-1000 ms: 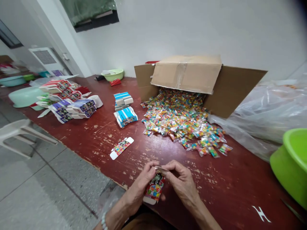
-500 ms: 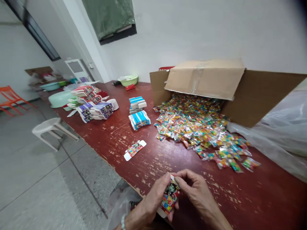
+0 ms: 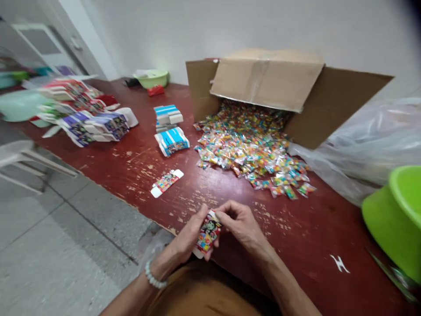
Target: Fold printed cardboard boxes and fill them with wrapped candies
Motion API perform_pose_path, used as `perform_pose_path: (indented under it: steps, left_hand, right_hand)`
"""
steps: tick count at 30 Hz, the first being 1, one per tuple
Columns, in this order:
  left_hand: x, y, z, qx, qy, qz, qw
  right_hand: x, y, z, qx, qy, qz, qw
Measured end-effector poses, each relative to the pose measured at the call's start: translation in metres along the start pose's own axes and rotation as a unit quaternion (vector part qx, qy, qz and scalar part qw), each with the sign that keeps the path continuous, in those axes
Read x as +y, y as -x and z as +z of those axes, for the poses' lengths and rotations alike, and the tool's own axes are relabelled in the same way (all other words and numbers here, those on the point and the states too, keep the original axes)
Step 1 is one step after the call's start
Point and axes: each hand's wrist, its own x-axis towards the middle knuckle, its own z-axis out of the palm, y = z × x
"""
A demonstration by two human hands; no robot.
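Note:
My left hand (image 3: 187,232) and my right hand (image 3: 238,221) hold a small printed cardboard carton (image 3: 208,232) above the table's near edge. The carton has a colourful cartoon print and a white end. My right fingers pinch its top end, and my left hand grips its side. A flat printed carton blank (image 3: 167,183) lies on the red wooden table (image 3: 138,164) beyond my hands. Farther off, a heap of small colourful candy packets (image 3: 250,151) spills from an open cardboard box (image 3: 266,81).
Stacks of blue cartons (image 3: 171,141) and purple cartons (image 3: 95,128) stand on the table, with red-printed ones (image 3: 70,90) behind. A bright green basin (image 3: 397,215) sits at the right, beside clear plastic sheeting (image 3: 371,149). A white plastic chair (image 3: 19,160) stands left, on the floor.
The view has tilted and the table scene has moved up in the frame. The carton has turned in my hands, and my hands have come closer together around it.

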Motion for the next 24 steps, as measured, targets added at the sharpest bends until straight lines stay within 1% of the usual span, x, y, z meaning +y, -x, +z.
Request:
perform_pose_path:
  steps: [3,5,7,10,12,17,21,23,24]
  left_hand:
    - [0.0008,-0.0020,-0.0010,-0.009,0.004,-0.015,1.000]
    - [0.0005,-0.0024,-0.0019,-0.003,0.000,-0.016,1.000]
    - [0.0002,-0.0025,-0.0030,0.001,-0.014,0.002,1.000]
    - [0.0009,-0.0022,-0.0043,0.006,-0.054,0.033,0.998]
    - [0.0017,-0.0020,-0.0043,0.011,-0.077,0.037,0.996]
    - [0.0029,-0.0022,-0.0023,0.031,-0.081,0.038,0.996]
    - [0.0053,-0.0015,-0.0029,0.036,-0.115,0.028,0.992]
    - [0.0068,-0.0005,-0.0038,0.038,-0.136,0.027,0.990]
    - [0.0074,0.0001,-0.0043,0.038,-0.140,0.031,0.989]
  right_hand:
    - [-0.0006,-0.0026,-0.0001,0.000,-0.023,0.024,0.999]
    - [-0.0006,-0.0020,0.0003,0.004,-0.023,0.019,1.000]
    - [-0.0005,-0.0003,0.0005,0.007,0.000,-0.009,1.000]
    - [-0.0003,0.0020,0.0005,-0.002,0.047,-0.069,0.996]
    - [0.0000,0.0026,0.0011,-0.008,0.063,-0.082,0.995]
    - [0.0010,0.0016,0.0047,0.042,0.071,-0.072,0.994]
    - [0.0015,0.0009,0.0056,0.026,0.008,-0.037,0.999]
    - [0.0006,0.0009,0.0049,0.023,0.010,-0.031,0.999]
    - [-0.0002,0.0009,0.0042,0.026,0.026,-0.044,0.998]
